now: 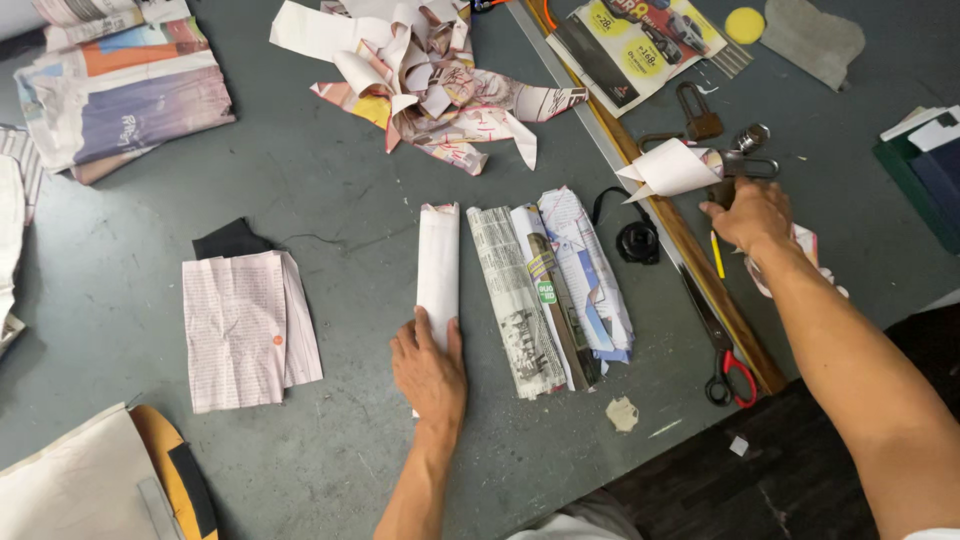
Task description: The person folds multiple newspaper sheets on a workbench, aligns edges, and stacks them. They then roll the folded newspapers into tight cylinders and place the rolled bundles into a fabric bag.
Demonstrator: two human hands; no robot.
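Observation:
My left hand lies flat on the near end of a folded white paper strip, pressing it onto the grey-green table. Right of it lie two folded newspaper strips, side by side. My right hand reaches out to the right past a wooden ruler, fingers curled on something dark that I cannot make out, just below a rolled white paper cone and a pair of metal-handled scissors.
Red-handled scissors lie by the ruler's near end. A pile of paper scraps sits at the back, a newspaper stack back left, a creased pink sheet at left, a black tape roll by the ruler.

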